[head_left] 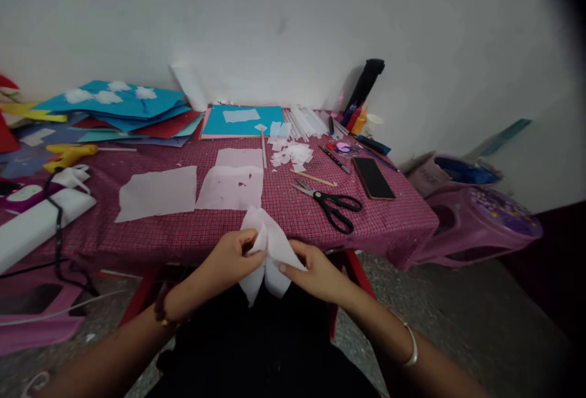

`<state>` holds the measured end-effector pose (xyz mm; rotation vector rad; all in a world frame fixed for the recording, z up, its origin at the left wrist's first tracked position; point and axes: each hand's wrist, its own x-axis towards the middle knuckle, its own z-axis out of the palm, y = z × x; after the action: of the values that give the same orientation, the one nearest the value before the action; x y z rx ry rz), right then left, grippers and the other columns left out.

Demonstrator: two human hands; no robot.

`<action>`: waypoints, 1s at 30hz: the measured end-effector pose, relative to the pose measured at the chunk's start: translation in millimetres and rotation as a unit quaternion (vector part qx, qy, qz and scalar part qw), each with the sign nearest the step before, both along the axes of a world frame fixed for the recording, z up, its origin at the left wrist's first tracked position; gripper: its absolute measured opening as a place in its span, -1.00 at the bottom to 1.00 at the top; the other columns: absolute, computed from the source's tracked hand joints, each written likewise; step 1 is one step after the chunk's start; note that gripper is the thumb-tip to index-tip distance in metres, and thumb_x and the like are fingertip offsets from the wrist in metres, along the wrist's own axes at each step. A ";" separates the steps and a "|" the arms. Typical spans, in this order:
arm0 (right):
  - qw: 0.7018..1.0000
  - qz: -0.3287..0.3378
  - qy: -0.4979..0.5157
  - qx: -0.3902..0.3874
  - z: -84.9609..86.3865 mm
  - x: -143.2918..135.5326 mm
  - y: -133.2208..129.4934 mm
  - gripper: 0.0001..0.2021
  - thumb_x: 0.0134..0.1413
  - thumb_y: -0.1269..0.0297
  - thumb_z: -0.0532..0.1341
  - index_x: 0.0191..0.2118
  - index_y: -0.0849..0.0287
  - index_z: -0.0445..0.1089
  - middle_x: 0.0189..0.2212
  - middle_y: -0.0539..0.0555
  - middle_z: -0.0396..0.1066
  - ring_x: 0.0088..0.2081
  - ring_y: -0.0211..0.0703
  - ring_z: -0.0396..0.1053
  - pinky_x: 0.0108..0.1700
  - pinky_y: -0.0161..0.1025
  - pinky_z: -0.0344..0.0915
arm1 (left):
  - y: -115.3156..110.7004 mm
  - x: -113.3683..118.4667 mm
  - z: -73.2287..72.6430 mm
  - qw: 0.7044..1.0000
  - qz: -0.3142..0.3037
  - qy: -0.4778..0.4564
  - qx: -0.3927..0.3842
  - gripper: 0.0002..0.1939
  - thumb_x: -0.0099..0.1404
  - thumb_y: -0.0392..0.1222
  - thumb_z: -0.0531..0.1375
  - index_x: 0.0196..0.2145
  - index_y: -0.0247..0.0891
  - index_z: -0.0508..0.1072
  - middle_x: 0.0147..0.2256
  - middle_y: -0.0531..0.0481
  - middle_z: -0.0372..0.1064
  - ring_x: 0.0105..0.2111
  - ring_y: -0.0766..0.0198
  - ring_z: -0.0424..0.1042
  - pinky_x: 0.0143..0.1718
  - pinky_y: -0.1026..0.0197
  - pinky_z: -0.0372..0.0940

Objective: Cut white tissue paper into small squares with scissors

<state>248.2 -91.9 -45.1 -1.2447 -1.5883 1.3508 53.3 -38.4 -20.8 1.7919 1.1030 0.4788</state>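
Between my hands, at the table's front edge, is a folded sheet of thin white paper (274, 233), with loose flaps hanging down. My left hand (235, 256) pinches its left side between thumb and fingers. On the right side, my right hand (315, 268) grips it with the thumb in front and fingers behind. Just beyond lie flat white paper sheets (158, 192), one of them with small holes (229, 189). Black-handled scissors (327, 199) rest partly open to the right, near a thin wooden stick (314, 177).
A phone (373, 178), a pen (335, 160) and paper scraps (293, 155) lie on the checked tablecloth (279, 218). Further left are a yellow glue gun (69, 155), a white power strip (46, 227) with a cable, and stacked coloured sheets (114, 105). Pink stools (480, 227) stand right.
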 end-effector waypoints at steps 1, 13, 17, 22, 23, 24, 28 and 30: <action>0.999 0.006 0.040 -0.014 4.1 2.0 2.0 -0.80 0.05 0.26 0.19 -0.20 0.22 0.38 -0.30 0.03 0.42 -0.26 -0.18 0.36 -0.17 -0.25 0.28 | -2.2 1.2 -1.6 1.000 0.002 0.005 0.014 -0.88 0.08 -0.20 0.10 -0.56 -0.27 0.28 -0.58 0.15 0.12 -0.54 0.37 0.13 -0.51 0.33 0.06; 0.961 -0.094 0.175 -0.190 -17.8 -20.3 12.1 -0.73 -0.12 0.21 0.29 -0.27 0.25 0.38 -0.54 -0.08 0.36 -0.57 -0.36 0.21 -0.50 -0.38 0.16 | -4.6 2.2 -14.8 0.996 0.014 -0.011 -0.092 -0.86 0.09 -0.17 0.13 -0.53 -0.27 0.27 -0.57 0.14 0.15 -0.56 0.38 0.15 -0.55 0.32 0.05; 0.956 -0.106 0.188 -0.200 -14.4 -18.3 10.1 -0.69 -0.13 0.18 0.28 -0.24 0.24 0.38 -0.53 -0.07 0.36 -0.57 -0.34 0.23 -0.50 -0.37 0.16 | -3.2 0.4 -19.4 0.973 0.042 -0.081 -0.214 -0.83 0.10 -0.13 0.17 -0.42 -0.29 0.31 -0.51 0.11 0.27 -0.56 0.37 0.23 -0.56 0.32 0.11; 0.964 -0.109 0.164 -0.180 -13.4 -18.3 8.7 -0.72 -0.12 0.19 0.26 -0.25 0.24 0.37 -0.54 -0.10 0.32 -0.58 -0.36 0.19 -0.49 -0.37 0.16 | -4.7 0.9 -22.5 0.965 0.053 -0.110 -0.233 -0.82 0.11 -0.10 0.17 -0.42 -0.28 0.33 -0.50 0.08 0.31 -0.57 0.38 0.25 -0.57 0.32 0.14; 0.967 -0.109 0.155 -0.170 -13.8 -18.8 8.4 -0.73 -0.12 0.20 0.26 -0.26 0.23 0.37 -0.55 -0.10 0.30 -0.58 -0.36 0.18 -0.49 -0.37 0.15 | -4.7 1.4 -22.0 0.967 0.054 -0.109 -0.225 -0.81 0.12 -0.08 0.16 -0.42 -0.28 0.34 -0.51 0.08 0.31 -0.56 0.37 0.26 -0.56 0.32 0.15; 0.971 -0.108 0.145 -0.158 -14.2 -19.5 8.0 -0.74 -0.11 0.20 0.25 -0.27 0.23 0.37 -0.56 -0.11 0.29 -0.58 -0.37 0.17 -0.49 -0.37 0.14 | -4.7 2.1 -21.0 0.970 0.054 -0.105 -0.211 -0.80 0.12 -0.07 0.16 -0.42 -0.28 0.34 -0.52 0.08 0.31 -0.55 0.35 0.27 -0.55 0.31 0.16; 0.983 -0.091 0.114 -0.115 -13.0 -22.5 5.4 -0.79 -0.07 0.22 0.23 -0.31 0.24 0.37 -0.54 -0.09 0.26 -0.54 -0.35 0.14 -0.48 -0.37 0.13 | -5.4 6.7 -15.4 0.985 0.036 -0.070 -0.153 -0.77 0.10 -0.05 0.17 -0.42 -0.30 0.37 -0.52 0.07 0.30 -0.52 0.32 0.27 -0.54 0.30 0.18; 0.984 -0.089 0.111 -0.109 -11.2 -23.5 3.9 -0.80 -0.06 0.20 0.23 -0.33 0.23 0.37 -0.53 -0.09 0.24 -0.53 -0.34 0.14 -0.48 -0.36 0.12 | -6.8 8.6 -13.7 0.987 0.025 -0.064 -0.144 -0.77 0.11 -0.06 0.16 -0.41 -0.31 0.38 -0.53 0.07 0.29 -0.54 0.32 0.25 -0.55 0.30 0.16</action>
<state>224.7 -88.0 -56.3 -1.2801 -1.1742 1.5179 61.9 -45.2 -34.4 1.4652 1.0704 0.4336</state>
